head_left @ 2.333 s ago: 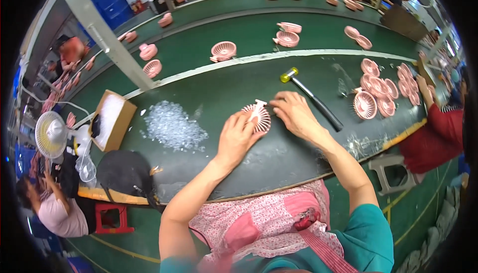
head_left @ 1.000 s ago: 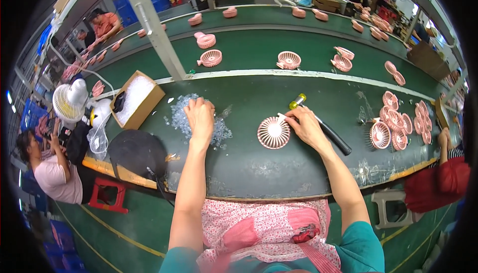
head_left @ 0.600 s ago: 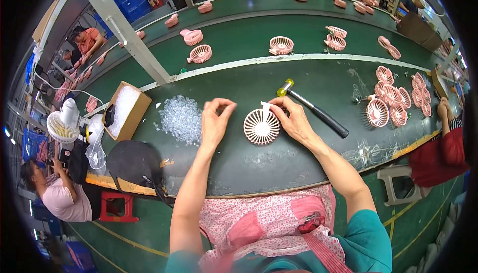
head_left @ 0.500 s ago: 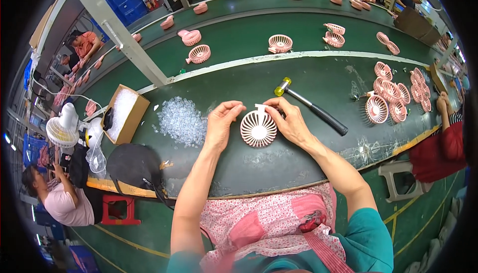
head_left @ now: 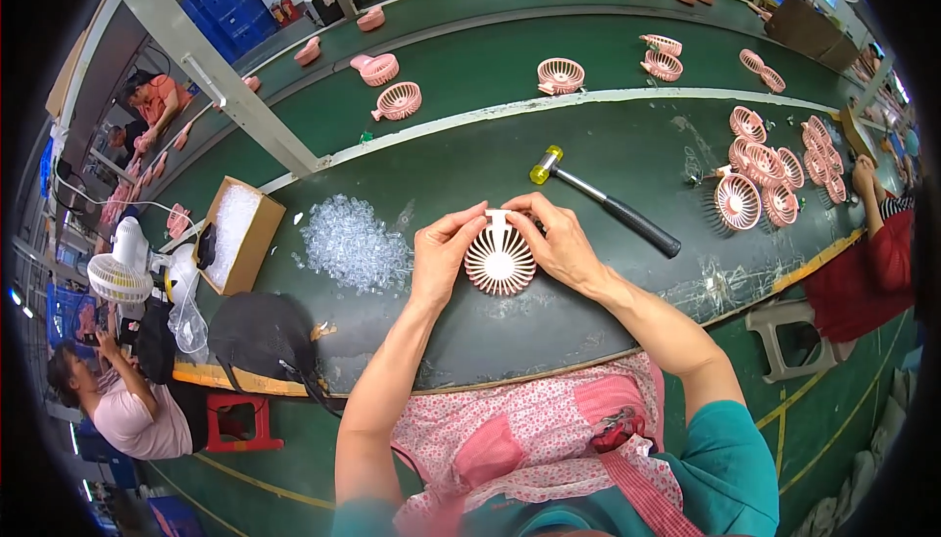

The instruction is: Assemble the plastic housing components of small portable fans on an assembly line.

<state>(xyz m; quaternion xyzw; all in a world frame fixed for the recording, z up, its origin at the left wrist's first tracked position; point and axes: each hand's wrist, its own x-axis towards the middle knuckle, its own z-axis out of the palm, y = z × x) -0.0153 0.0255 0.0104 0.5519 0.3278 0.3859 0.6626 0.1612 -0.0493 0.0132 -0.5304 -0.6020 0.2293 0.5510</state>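
While resting on the green counter (head_left: 549, 331), the pink fan grille (head_left: 500, 261) is pinched at its top by left hand (head_left: 443, 255) and right hand (head_left: 559, 241).

Both forearms come up from the near edge and converge toward the middle. The left hand (head_left: 443, 253) sits just left of centre, fingers curled, fingertips pinching toward the right. The right hand (head_left: 559, 241) mirrors it, wrist bent, fingers arched leftward, the fingertips of both hands nearly meeting
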